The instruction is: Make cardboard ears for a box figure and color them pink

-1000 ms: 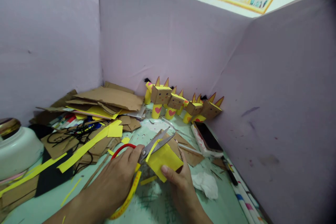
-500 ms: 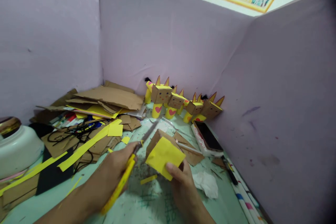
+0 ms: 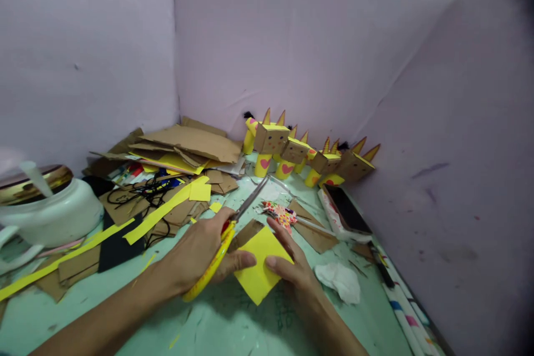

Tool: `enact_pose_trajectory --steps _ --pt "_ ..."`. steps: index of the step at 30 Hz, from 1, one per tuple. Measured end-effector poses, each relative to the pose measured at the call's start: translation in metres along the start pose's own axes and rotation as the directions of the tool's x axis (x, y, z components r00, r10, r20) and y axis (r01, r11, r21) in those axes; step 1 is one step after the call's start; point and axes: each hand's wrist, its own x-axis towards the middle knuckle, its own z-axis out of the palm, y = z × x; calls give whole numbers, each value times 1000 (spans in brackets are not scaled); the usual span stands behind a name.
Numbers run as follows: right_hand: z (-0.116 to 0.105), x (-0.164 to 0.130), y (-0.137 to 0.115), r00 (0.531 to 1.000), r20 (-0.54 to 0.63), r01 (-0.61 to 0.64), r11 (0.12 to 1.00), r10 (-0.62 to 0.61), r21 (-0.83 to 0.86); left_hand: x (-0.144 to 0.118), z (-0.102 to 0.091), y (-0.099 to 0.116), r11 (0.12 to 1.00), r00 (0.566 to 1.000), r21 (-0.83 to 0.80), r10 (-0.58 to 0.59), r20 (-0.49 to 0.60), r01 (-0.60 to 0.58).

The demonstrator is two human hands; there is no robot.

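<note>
Pinning yellow paper square [image 3: 259, 267] flat under right hand [image 3: 294, 272] fingertips, left hand [image 3: 200, 253] fist curled around closed scissors [image 3: 227, 239], thumb steadying paper's edge.

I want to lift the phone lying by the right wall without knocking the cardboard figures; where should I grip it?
Grip the phone across its long edges near the end closest to you, coming from above: it lies flat, screen up, and its far end sits close to the cardboard figures.
</note>
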Motion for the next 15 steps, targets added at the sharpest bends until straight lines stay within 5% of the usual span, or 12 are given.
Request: enact_pose_trajectory --steps 4,15 --pt "-4 2 1 999 -20 36 999 -36 9 3 4 -2 981 995 -176 -65 72 76" --pt "7 -1 12 993 -9 115 981 -115 157 5 16 -11 885 988 -456 -135 -67 90"
